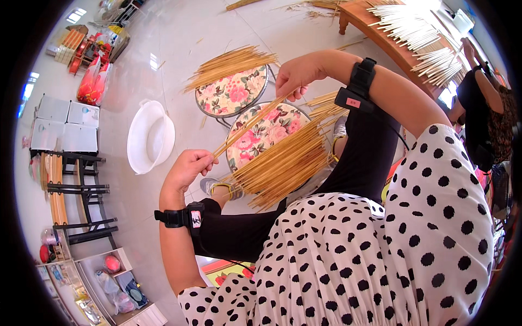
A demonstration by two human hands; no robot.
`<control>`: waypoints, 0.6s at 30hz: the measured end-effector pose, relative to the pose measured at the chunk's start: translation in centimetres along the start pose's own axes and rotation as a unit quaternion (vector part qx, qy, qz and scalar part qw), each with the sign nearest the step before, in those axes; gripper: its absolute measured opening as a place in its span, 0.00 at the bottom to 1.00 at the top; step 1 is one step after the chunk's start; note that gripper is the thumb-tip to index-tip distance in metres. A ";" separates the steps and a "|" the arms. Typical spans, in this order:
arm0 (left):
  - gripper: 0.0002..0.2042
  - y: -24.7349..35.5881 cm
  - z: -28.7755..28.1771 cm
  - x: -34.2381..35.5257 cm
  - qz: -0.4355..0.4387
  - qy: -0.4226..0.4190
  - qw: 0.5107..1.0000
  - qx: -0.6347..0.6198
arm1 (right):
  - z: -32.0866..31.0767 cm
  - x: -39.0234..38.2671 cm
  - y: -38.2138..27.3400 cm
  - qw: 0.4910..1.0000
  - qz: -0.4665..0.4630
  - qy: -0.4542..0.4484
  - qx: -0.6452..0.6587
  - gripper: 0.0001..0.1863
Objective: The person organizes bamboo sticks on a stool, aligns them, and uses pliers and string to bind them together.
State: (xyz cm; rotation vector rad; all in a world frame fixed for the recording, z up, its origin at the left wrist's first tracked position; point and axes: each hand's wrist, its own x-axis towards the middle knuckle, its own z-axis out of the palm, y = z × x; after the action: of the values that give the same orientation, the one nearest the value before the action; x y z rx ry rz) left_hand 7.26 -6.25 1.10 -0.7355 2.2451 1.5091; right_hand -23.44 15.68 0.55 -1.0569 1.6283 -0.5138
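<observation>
My left hand (191, 167) pinches one end of a thin, straw-coloured stalk (247, 128). At its other end, my right hand (300, 76) grips it between closed fingers, so the stalk runs on a slant between both hands. Beneath it stands a round stool with a floral seat (252, 140). A thick pile of similar stalks (283, 169) lies across the near side of that stool, close to my knees. Just beyond is a second floral stool (228, 98), with another bundle of stalks (231, 66) on its far side.
A white plastic tub (151, 137) rests on the floor at the left. Far right, a wooden table (361, 19) bears pale sticks (405, 24), with another person (484, 98) beside it. Black folding frames (81, 190) and an open drawer (109, 261) line the left side.
</observation>
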 end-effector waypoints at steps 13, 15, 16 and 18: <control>0.10 -2.4 0.8 0.8 -0.001 0.003 0.996 -0.091 | 0.1 -0.1 3.8 0.956 -0.048 0.072 0.282 0.12; 0.10 -3.2 0.9 0.5 0.015 0.013 0.992 -0.124 | 1.0 0.2 4.8 0.915 -0.091 0.120 0.374 0.14; 0.11 -3.5 1.0 0.2 0.023 0.017 0.990 -0.138 | 1.6 0.4 4.9 0.888 -0.114 0.143 0.421 0.14; 0.11 -3.5 1.8 -0.2 0.043 0.038 0.987 -0.152 | 2.8 0.4 4.8 0.869 -0.129 0.163 0.448 0.15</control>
State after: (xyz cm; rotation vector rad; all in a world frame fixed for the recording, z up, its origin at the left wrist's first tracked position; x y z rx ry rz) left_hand 9.48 -5.60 -2.10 -0.8027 2.1482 1.9238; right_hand -22.65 18.30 -4.33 -0.4738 1.2627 -1.5201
